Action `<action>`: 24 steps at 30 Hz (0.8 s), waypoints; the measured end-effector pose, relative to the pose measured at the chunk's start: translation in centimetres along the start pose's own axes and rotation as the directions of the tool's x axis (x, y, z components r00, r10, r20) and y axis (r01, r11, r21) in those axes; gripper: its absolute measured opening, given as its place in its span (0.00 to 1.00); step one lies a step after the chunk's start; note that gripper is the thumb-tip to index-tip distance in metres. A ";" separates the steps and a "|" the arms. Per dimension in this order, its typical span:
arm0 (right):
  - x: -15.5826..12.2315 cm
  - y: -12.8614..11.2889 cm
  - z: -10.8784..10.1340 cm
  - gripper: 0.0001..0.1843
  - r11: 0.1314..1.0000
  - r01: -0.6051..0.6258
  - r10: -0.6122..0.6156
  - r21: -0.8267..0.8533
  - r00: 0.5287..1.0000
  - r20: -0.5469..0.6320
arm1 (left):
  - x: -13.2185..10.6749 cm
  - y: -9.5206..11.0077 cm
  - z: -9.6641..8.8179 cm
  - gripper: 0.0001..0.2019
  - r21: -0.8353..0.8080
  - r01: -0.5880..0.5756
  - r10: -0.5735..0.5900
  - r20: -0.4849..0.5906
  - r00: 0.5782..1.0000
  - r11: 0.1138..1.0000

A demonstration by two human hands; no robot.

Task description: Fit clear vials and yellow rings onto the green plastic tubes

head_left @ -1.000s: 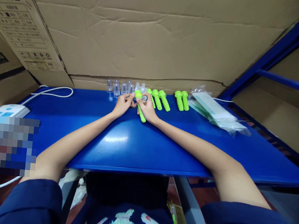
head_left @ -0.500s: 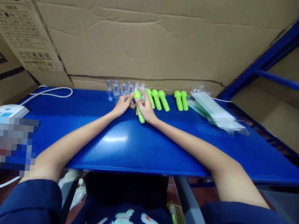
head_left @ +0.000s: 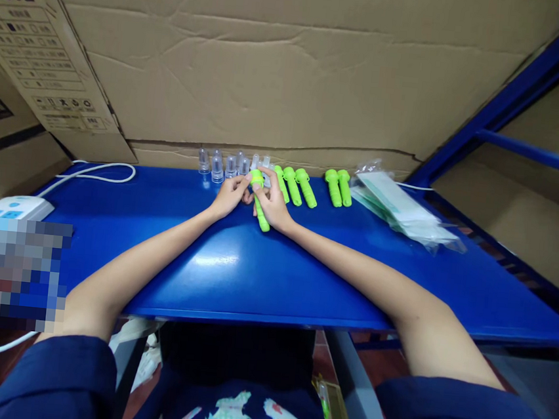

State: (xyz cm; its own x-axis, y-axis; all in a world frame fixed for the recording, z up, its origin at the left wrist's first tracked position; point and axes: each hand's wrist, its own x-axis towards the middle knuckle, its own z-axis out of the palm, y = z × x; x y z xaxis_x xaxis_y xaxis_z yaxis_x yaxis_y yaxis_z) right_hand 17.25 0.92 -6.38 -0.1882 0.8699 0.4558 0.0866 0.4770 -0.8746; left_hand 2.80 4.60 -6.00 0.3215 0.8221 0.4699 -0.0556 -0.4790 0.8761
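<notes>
Green torch-shaped piece [head_left: 261, 216] is shown from the head camera, held between two bare hands above the middle of a glossy blue table [head_left: 272, 281]. It is tilted, its wide ribbed head pointed away from the person and its narrow handle toward the near edge. The head is pinched at its left side by the left hand [head_left: 230, 197], thumb and fingers together; the lower fingers are partly hidden. The piece is clasped by the right hand [head_left: 275, 209], with the thumb laid on the neck and the index finger stretched beside the head. Clear plastic cups [head_left: 217, 169] are stood just beyond the left hand. Three matching green pieces [head_left: 292, 188] are laid just right of the hands, and two more green ones [head_left: 333, 190] farther right, beside plastic-wrapped packets [head_left: 401, 205]. At far left, a white power strip [head_left: 20, 207] is seen. The table is backed by brown cardboard [head_left: 292, 79].
</notes>
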 end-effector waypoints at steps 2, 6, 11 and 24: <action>0.0 -0.1 0.0 0.41 1.000 -0.005 0.005 -0.016 1.000 0.002 | 0.0 0.0 0.0 0.31 -0.008 0.007 -0.007 -0.003 1.000 1.000; -0.2 -0.5 0.0 0.42 1.000 -0.014 0.015 -0.028 1.000 0.003 | -0.1 0.1 0.1 0.29 0.006 0.019 -0.019 -0.014 1.000 1.000; -0.3 -0.8 0.0 0.42 0.998 -0.026 0.026 -0.059 1.000 -0.002 | -0.1 0.2 0.1 0.28 0.008 0.023 -0.023 -0.022 0.999 1.000; -0.3 -0.5 0.1 0.46 0.998 -0.039 0.039 -0.050 0.999 0.004 | 0.0 0.4 0.2 0.26 -0.032 0.062 -0.063 -0.034 0.997 0.998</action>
State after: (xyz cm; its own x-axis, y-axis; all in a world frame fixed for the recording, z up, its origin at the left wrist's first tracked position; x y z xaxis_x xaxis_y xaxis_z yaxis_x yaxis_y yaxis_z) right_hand 17.18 0.41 -6.06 -0.1889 0.8875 0.4203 0.1426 0.4482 -0.8825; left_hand 3.00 4.30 -5.69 0.2920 0.8606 0.4172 -0.0658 -0.4171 0.9065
